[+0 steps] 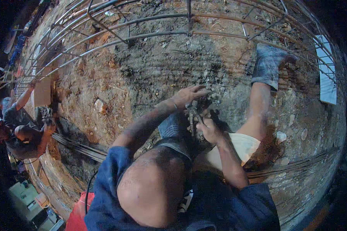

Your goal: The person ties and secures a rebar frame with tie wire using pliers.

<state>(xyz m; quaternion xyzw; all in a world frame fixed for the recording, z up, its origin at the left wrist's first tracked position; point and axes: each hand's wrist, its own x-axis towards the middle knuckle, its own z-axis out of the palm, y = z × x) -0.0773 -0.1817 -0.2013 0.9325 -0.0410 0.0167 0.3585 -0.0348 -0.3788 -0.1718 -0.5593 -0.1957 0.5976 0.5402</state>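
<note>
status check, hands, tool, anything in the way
Right hand gripping pincer-like tool. Left hand open beside it, contact unclear. Rebar cage beyond, apart from both hands.

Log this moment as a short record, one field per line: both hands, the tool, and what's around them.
left hand: fingers extended, beside the plier-like tool; contact unclear
right hand: closed around the tool's handles
footwear: dusty boot on the right leg
ground: rough soil with stones
top of view: rebar cage spanning across
right side: pale panel with bars crossing it
left side: co-worker, near a bundle of rods
</note>
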